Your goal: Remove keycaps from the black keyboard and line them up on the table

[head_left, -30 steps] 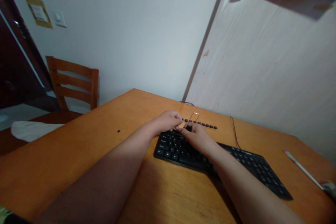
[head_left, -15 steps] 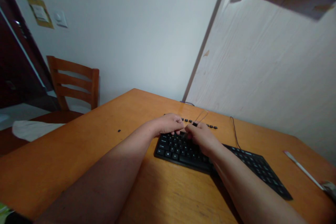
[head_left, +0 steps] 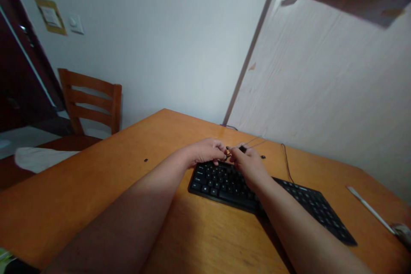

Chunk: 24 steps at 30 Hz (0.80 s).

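Note:
A black keyboard (head_left: 221,198) lies on the wooden table, and both my hands are over its back edge. My right hand (head_left: 248,162) is closed on a keycap puller (head_left: 243,149); its dark handle shows above the fingers and thin wires stick out to the upper right. My left hand (head_left: 210,151) is pinched close beside the right fingertips. A small dark and brassy bit shows between the two hands; I cannot make out what the left fingers hold. A loose keycap (head_left: 263,157) lies behind the keyboard, and my right hand hides the table beside it.
A small black piece (head_left: 145,160) lies left on the table (head_left: 205,239). A cable (head_left: 287,162) runs behind the keyboard. On the right is a thin white brush-like stick (head_left: 370,209). A wooden chair (head_left: 91,98) stands at the left, and the wall (head_left: 167,43) rises behind.
The keycap puller has tilted, its wires now pointing further right and lower. My right hand has turned slightly, and a brassy bit now shows between the fingertips. My left hand has barely moved.

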Tool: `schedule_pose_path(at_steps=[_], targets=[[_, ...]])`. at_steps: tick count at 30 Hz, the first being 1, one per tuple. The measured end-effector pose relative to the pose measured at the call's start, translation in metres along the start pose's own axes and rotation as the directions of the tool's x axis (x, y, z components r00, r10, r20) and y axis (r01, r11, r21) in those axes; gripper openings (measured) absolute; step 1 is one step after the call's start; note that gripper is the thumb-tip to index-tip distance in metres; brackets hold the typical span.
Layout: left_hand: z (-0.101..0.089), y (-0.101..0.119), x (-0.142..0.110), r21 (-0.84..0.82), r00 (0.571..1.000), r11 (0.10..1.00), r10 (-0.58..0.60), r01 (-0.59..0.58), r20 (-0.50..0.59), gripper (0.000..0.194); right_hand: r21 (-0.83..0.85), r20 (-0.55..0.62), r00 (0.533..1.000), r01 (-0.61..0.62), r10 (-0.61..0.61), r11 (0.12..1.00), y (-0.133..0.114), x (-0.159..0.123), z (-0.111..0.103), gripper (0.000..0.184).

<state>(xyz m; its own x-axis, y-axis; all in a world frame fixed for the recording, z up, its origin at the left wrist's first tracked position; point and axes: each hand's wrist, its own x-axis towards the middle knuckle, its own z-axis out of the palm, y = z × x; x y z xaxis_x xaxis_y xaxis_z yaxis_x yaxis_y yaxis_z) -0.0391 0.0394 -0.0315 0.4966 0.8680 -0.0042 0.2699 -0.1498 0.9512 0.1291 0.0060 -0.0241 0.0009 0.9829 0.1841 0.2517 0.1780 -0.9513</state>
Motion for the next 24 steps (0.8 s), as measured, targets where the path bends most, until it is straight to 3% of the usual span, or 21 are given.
schedule_pose_path(at_steps=[7, 11, 15, 18, 24], targets=[[0.000, -0.003, 0.004, -0.061, 1.000, 0.998, 0.008, -0.009, -0.011, 0.026, 0.017, 0.023, 0.992, 0.125, -0.125, 0.992, 0.002, -0.004, 0.004, 0.036], [-0.003, -0.001, 0.003, -0.088, 0.999, 0.996, -0.013, 0.008, -0.052, 0.035, -0.115, 0.035, 0.965, 0.264, -0.261, 0.958, 0.010, 0.001, -0.001, 0.045], [-0.003, 0.000, 0.003, -0.119, 0.999, 0.993, -0.002, -0.004, -0.054, 0.033, -0.413, 0.212, 0.899, 0.438, -0.383, 0.798, 0.013, 0.006, -0.011, 0.032], [-0.002, 0.001, 0.002, -0.141, 0.999, 0.990, -0.018, 0.012, -0.040, 0.033, -0.613, 0.338, 0.880, 0.475, -0.334, 0.632, 0.009, 0.003, -0.014, 0.026], [-0.002, 0.006, -0.003, -0.148, 0.997, 0.988, -0.055, 0.048, -0.047, 0.034, -0.756, 0.340, 0.896, 0.441, -0.285, 0.484, 0.003, -0.001, -0.014, 0.026]])
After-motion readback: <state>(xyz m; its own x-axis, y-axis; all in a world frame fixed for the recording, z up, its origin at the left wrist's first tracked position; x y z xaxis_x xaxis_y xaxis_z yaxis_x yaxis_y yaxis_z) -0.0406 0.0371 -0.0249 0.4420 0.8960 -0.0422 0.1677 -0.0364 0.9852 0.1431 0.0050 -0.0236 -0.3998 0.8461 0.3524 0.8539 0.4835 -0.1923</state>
